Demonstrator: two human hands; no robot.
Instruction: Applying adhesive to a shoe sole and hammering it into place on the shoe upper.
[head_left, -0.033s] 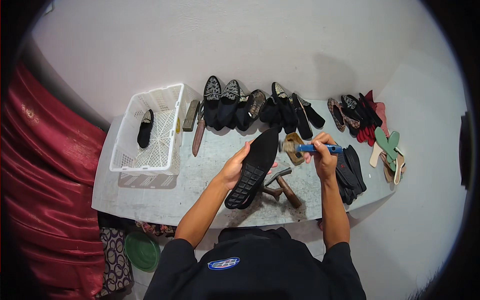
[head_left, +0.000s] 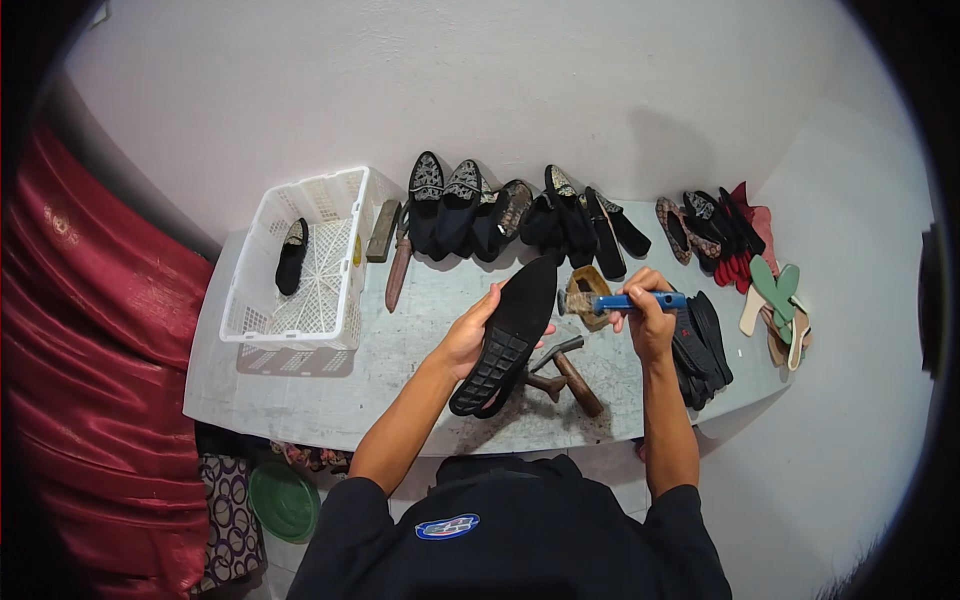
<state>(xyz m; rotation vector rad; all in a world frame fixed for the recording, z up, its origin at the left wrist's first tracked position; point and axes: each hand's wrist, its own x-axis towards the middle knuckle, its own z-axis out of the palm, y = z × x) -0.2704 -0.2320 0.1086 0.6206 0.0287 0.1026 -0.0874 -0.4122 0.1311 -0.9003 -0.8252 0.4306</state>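
My left hand [head_left: 466,334] is closed around a black shoe [head_left: 516,318], held tilted over the table with its underside up. Grid-shaped tread covers the lower part of that sole; the toe end is smooth and points away from me. In my right hand [head_left: 650,318] I grip a blue-handled brush [head_left: 612,301]. Its bristles are close to the shoe's right edge, and I cannot tell whether they touch. Behind the bristles stands a small yellowish-brown container [head_left: 587,281]. A hammer [head_left: 578,384] with a wooden handle lies below the brush, beside another wooden-handled tool [head_left: 545,386].
A white plastic basket [head_left: 350,290] with one black patterned shoe [head_left: 292,257] stands at the left. Several shoes [head_left: 463,215] line the wall. Black soles [head_left: 703,350] are stacked right of my hand. Green insole-shaped pieces [head_left: 775,285] lie at the right edge. A sheathed knife [head_left: 398,275] lies near the basket.
The brush has turned slightly in my right hand, with its bristles shifted a little. The shoe in my left hand has hardly moved.
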